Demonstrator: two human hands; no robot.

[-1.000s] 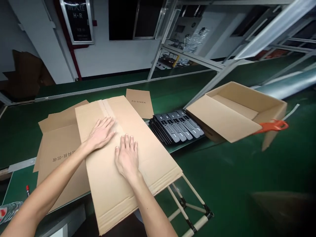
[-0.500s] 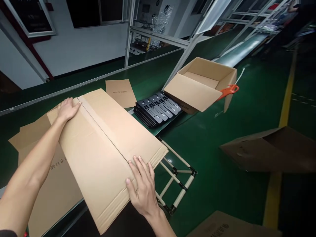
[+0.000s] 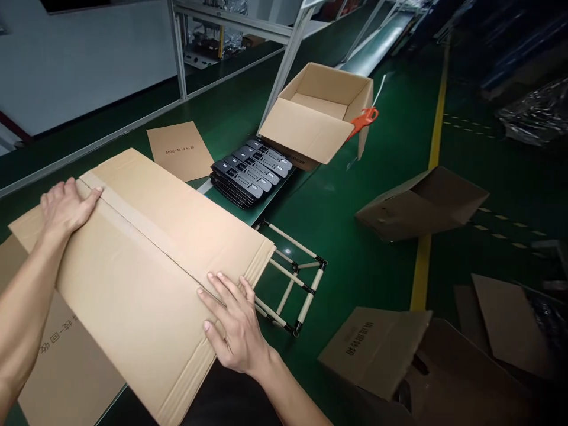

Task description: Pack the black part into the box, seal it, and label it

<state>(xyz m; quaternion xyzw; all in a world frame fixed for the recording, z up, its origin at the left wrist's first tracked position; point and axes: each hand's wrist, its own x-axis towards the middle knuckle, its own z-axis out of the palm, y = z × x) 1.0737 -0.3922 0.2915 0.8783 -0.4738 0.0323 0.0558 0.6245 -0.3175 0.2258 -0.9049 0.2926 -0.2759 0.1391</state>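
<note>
Flattened carton (image 3: 146, 260) fills the lower left and centre of the frame, long side running from left centre down to bottom centre, w/ a seam line across its top face. It lies over another flat cardboard sheet (image 3: 66, 373) w/ printing, bottom left.

Left hand (image 3: 66, 207), left centre: fingers curled over the carton's far edge, thumb on top, so it grips that edge. Right hand (image 3: 235, 331), bottom centre: fingers spread wide, palm flat on the carton's near right corner, pressing rather than clasping.

Just right of that corner a white tube frame (image 3: 288, 278) w/ black joints sticks out over the green floor. Above centre, a stack of black trays (image 3: 251, 171) sits on the green bench (image 3: 231, 127), touching an open carton (image 3: 319, 112) at upper centre; an orange-handled tool (image 3: 364, 118) hangs at that carton's right flap. A small cardboard sheet (image 3: 180, 151) lies just left of the trays. On the floor, right side: a tipped carton (image 3: 421, 201) on the yellow line (image 3: 437, 118), and a printed carton (image 3: 377, 349) lower right.
</note>
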